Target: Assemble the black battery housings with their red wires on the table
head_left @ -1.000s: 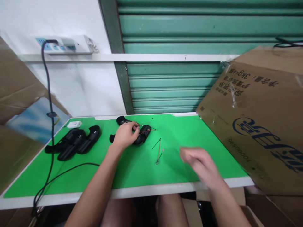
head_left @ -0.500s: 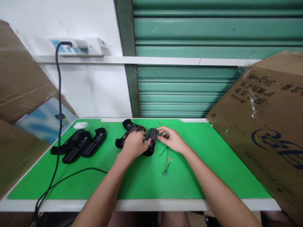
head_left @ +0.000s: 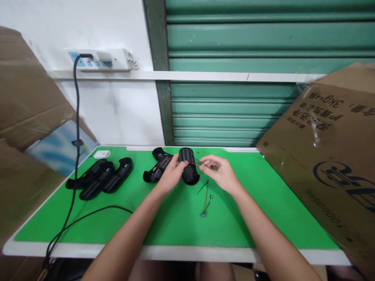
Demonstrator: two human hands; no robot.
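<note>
"Green roller shutter point(head_left: 222, 97) and white wall point(head_left: 129, 113) fill my backdrop, with a green-topped table point(head_left: 249, 226) in front. Over on the right I have a big cardboard box point(head_left: 316, 168)."

"How are the arms posed?"

"Both forearms reach up from the bottom of my view and angle inward, so the hands come close together over the far half of the table. I see the left hand point(head_left: 172, 173) with its back up and its thumb stretched rightward. The right hand point(head_left: 219, 171) faces it, fingers curled."

"And the grip on each side?"

"On the left, thumb and fingers are drawn in on the left side of a black casing point(head_left: 190, 176). On the right, thumb and forefinger are pinched together on a thin red wire point(head_left: 192, 163) that runs across the casing."

"Where exactly is that casing?"

"Between the two hands, its length pointing away from me. I can't tell whether it touches the table."

"What's around it?"

"More dark shells point(head_left: 154, 175) lie just left of the left hand. Loose wires point(head_left: 206, 195) lie near the right hand, on my side of it. Well off to the left sits a cluster of shiny black pieces point(head_left: 101, 179), near a white adapter point(head_left: 102, 154)."
</note>
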